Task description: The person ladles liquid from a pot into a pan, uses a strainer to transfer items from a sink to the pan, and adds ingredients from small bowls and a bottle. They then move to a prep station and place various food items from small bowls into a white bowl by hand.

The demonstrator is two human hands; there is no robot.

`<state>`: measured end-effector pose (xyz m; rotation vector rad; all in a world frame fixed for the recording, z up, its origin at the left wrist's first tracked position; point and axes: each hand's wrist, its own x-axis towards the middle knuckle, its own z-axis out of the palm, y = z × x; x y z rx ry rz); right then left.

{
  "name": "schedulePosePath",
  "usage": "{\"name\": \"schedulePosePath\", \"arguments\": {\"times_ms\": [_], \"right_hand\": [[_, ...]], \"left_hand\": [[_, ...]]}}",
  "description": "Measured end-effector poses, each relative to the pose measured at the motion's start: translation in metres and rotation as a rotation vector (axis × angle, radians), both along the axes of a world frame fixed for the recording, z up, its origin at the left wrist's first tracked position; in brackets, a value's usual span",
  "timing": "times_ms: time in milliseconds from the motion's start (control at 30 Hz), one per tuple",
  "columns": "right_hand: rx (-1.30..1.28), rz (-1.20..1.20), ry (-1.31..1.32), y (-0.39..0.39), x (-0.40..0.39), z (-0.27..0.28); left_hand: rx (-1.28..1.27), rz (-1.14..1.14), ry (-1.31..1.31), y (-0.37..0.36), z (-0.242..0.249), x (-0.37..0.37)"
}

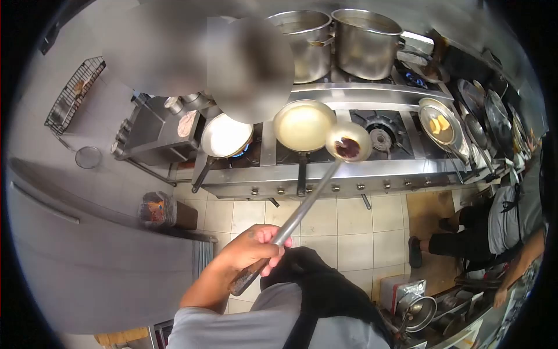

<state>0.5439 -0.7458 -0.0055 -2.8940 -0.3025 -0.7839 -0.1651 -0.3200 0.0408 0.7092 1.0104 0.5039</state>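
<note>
My left hand is closed around the long metal handle of a ladle. The ladle's round bowl holds a little dark red-brown liquid and appears in front of the stove, overlapping the right edge of a frying pan with pale yellow contents. To the left, a second pan with white contents sits over a blue flame. Both pan handles point toward me. My right hand is not in view.
Two large steel pots stand at the back of the stove. A strainer with yellow pieces is on the right. At lower left is a lined bin. A co-worker stands at right. Blurred patches hide the upper left centre.
</note>
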Motion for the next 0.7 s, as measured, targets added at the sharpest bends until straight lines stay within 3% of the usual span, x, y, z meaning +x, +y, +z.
{"name": "schedulePosePath", "arguments": {"times_ms": [67,100,133,167,200,267,300,367,400,433,467,500,600,633,667,700], "right_hand": [[0.167,0.314,0.392,0.105,-0.044,-0.011],[0.790,0.583,0.803,0.188,-0.096,-0.032],[0.615,0.720,0.731,0.253,-0.176,-0.039],[0.508,0.911,0.842,0.322,-0.279,-0.020],[0.538,0.978,1.202,0.364,-0.349,-0.029],[0.364,1.116,1.775,0.427,-0.462,-0.066],[0.148,1.307,1.963,0.455,-0.514,-0.078],[-0.056,1.418,2.311,0.500,-0.602,-0.090],[-0.083,1.379,2.378,0.518,-0.638,-0.095],[0.063,1.220,2.616,0.538,-0.671,-0.095],[0.206,1.053,2.746,0.555,-0.694,-0.088],[0.258,0.980,2.745,0.571,-0.708,-0.094],[0.234,1.056,2.517,0.591,-0.742,-0.102],[0.017,1.263,2.127,0.598,-0.748,-0.097],[-0.176,1.415,1.715,0.604,-0.752,-0.094],[-0.187,1.417,1.712,0.609,-0.750,-0.100]], "left_hand": [[0.058,0.077,0.014,0.014,-0.017,-0.031],[0.062,0.067,0.001,0.023,-0.031,-0.044],[0.096,0.146,-0.028,0.034,-0.044,-0.053],[0.131,0.231,-0.057,0.045,-0.057,-0.064],[0.129,0.257,-0.051,0.058,-0.073,-0.075],[0.164,0.338,-0.125,0.083,-0.101,-0.093],[0.187,0.389,-0.152,0.094,-0.114,-0.100],[0.372,0.424,-0.107,0.116,-0.159,-0.113],[0.365,0.458,-0.136,0.125,-0.173,-0.116],[0.222,0.527,-0.187,0.131,-0.163,-0.119],[0.289,0.517,-0.157,0.140,-0.176,-0.123],[0.354,0.507,-0.124,0.148,-0.191,-0.130],[0.341,0.405,-0.064,0.169,-0.197,-0.161],[0.334,0.414,-0.068,0.174,-0.214,-0.172],[0.530,0.377,0.137,0.181,-0.240,-0.187],[0.723,0.332,0.348,0.183,-0.254,-0.200]]}}
